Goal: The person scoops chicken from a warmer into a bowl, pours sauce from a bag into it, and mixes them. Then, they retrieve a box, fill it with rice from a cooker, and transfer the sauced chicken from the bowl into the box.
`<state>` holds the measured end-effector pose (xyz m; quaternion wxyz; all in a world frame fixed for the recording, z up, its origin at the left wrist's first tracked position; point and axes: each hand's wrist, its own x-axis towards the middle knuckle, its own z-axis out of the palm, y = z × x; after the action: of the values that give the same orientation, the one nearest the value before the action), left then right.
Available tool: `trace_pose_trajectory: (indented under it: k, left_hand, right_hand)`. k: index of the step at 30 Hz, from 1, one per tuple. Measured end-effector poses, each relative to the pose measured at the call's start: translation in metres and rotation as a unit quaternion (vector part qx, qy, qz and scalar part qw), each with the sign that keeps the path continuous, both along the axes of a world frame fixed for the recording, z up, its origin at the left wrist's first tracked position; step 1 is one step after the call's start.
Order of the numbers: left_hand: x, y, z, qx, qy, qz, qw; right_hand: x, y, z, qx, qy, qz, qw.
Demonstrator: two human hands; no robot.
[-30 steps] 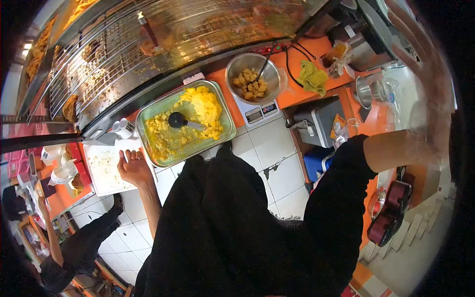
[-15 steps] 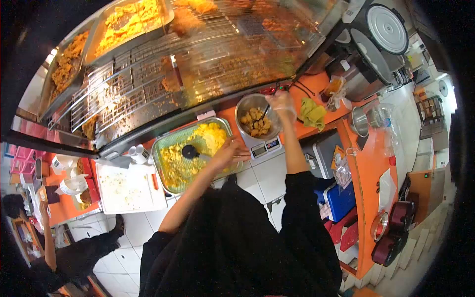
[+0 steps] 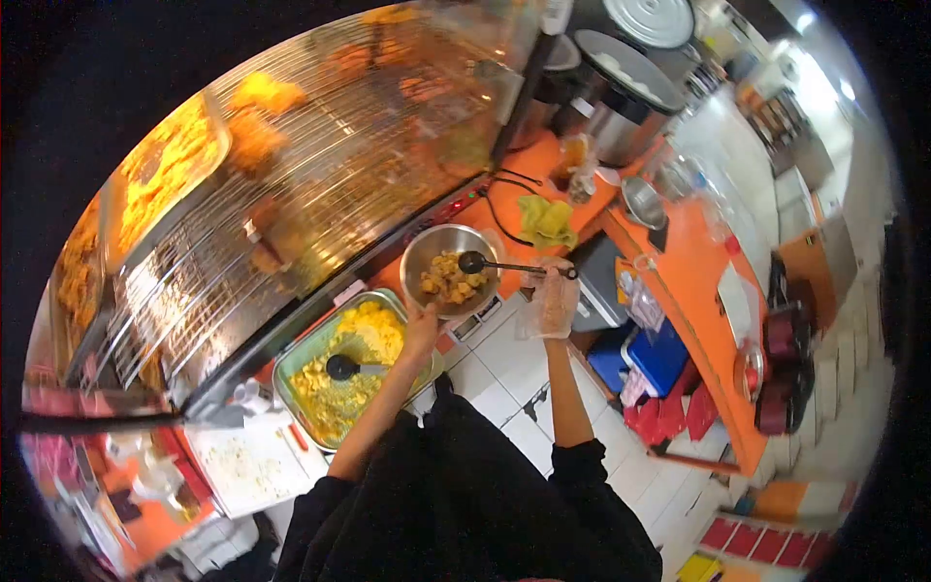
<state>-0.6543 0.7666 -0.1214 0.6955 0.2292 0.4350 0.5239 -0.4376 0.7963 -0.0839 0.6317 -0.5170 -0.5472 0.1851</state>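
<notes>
A steel mixing bowl (image 3: 413,257) holds brown, chunky food (image 3: 448,281). At the bowl's near-left rim is my left hand (image 3: 421,332), its fingers closed on the edge. My right hand (image 3: 553,303), in a clear plastic glove, grips the handle of a black ladle (image 3: 472,263) to the right of the bowl. The ladle's round head lies over the food inside. Under the bowl, part of a kitchen scale (image 3: 482,324) shows. Left of it stands a green-lined tray (image 3: 287,373) of yellow food, with a second black scoop (image 3: 341,367) resting in it.
A glass-fronted warming cabinet with wire racks (image 3: 320,136) runs along the back. A yellow-green cloth (image 3: 546,221) lies on the orange counter, right of the bowl. A white cutting board (image 3: 247,466) is at the left. Large cookers (image 3: 626,116) stand at the back right.
My left hand has moved from the tray's edge to the bowl's rim. My right hand has come toward me, and the ladle now points left from it. The view has turned.
</notes>
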Motion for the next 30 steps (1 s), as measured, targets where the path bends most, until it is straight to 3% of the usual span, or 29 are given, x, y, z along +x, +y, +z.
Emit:
trace_pose_trajectory:
  k: [1,3,5,8,9,12,13,14,16,17,19,20,21,23,26,28,30]
  left_hand:
    - [0.001,-0.004,0.013,-0.023,0.011,-0.016,1.000]
    - [0.010,-0.009,0.032,-0.023,-0.015,-0.057,0.998]
    - [0.026,-0.007,0.022,-0.004,-0.030,-0.117,0.993]
    - [0.069,-0.002,-0.002,0.022,-0.027,-0.216,0.976]
    - [0.089,-0.003,0.009,0.014,-0.022,-0.246,0.969]
    - [0.177,-0.003,-0.001,0.029,-0.066,-0.357,0.931]
    - [0.208,-0.005,0.003,0.031,-0.077,-0.373,0.924]
    - [0.236,-0.009,0.005,0.031,-0.087,-0.385,0.918]
    - [0.292,-0.005,-0.011,0.021,-0.102,-0.446,0.889]
    - [0.316,-0.001,-0.021,0.014,-0.106,-0.468,0.877]
    - [0.368,0.000,-0.016,0.055,-0.159,-0.462,0.871]
    - [0.403,0.005,-0.025,0.035,-0.180,-0.467,0.865]
    - [0.438,0.012,-0.034,0.014,-0.201,-0.470,0.859]
    - [0.491,0.022,-0.019,0.040,-0.157,-0.448,0.879]
    - [0.570,0.048,-0.033,0.037,-0.142,-0.451,0.880]
    - [0.605,0.058,-0.020,-0.020,-0.043,-0.426,0.903]
    - [0.651,0.075,-0.062,0.070,0.006,-0.428,0.901]
  right_hand:
    - [-0.001,-0.012,-0.003,-0.058,0.219,-0.002,0.974]
    - [0.004,-0.038,0.012,-0.050,0.019,-0.093,0.994]
    - [0.017,-0.062,0.015,-0.063,-0.256,-0.246,0.933]
    - [0.077,-0.092,-0.024,-0.312,-0.238,-0.296,0.871]
    - [0.083,-0.104,-0.010,-0.329,-0.253,-0.367,0.833]
    - [0.154,-0.164,-0.009,-0.216,-0.332,-0.463,0.793]
    - [0.172,-0.177,-0.008,-0.176,0.070,-0.399,0.897]
    - [0.191,-0.190,-0.016,-0.095,0.123,-0.417,0.895]
    - [0.228,-0.213,-0.040,0.069,0.221,-0.425,0.875]
    - [0.249,-0.233,-0.043,-0.113,-0.095,-0.494,0.857]
    - [0.265,-0.236,-0.030,0.008,0.127,-0.467,0.875]
    - [0.287,-0.239,-0.042,0.147,0.243,-0.415,0.864]
    - [0.322,-0.258,-0.065,0.184,0.391,-0.354,0.830]
    - [0.352,-0.249,-0.060,0.211,0.530,-0.357,0.740]
    - [0.386,-0.212,-0.030,0.169,0.493,-0.383,0.763]
    - [0.413,-0.193,-0.017,0.169,0.534,-0.280,0.780]
    - [0.453,-0.171,-0.006,0.166,0.566,-0.170,0.790]
